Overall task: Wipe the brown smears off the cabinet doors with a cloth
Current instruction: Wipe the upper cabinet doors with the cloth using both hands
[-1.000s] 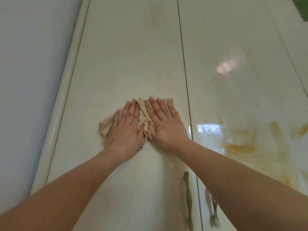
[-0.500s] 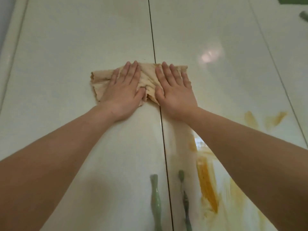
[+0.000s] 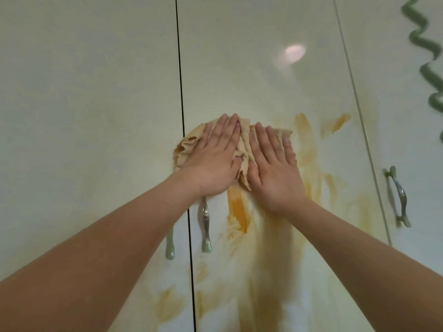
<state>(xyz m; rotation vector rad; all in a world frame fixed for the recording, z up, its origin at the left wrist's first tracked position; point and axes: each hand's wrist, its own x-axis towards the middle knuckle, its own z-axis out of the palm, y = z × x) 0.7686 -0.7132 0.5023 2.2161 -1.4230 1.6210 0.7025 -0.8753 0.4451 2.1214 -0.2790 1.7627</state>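
A crumpled tan cloth (image 3: 242, 149) lies flat against the glossy cream middle cabinet door (image 3: 251, 68). My left hand (image 3: 214, 161) and my right hand (image 3: 273, 168) press side by side on it, palms flat, fingers pointing up. A thick brown-orange smear (image 3: 237, 209) runs down just below the cloth between my wrists. Fainter brown smears (image 3: 309, 149) streak the door to the right of my right hand, with another patch (image 3: 335, 125) near the door's right edge. More smears (image 3: 167, 305) lie low on the doors by the seam.
The left cabinet door (image 3: 84, 116) meets the middle door at a dark seam (image 3: 182, 104). Green-tipped metal handles (image 3: 205, 226) hang either side of it below my left wrist. Another handle (image 3: 398, 195) sits on the right door, beside a green wavy decoration (image 3: 426, 58).
Both hands slid the cloth rightward off the seam onto the middle door and down toward the smears. The view shifted right, showing the right door's handle.
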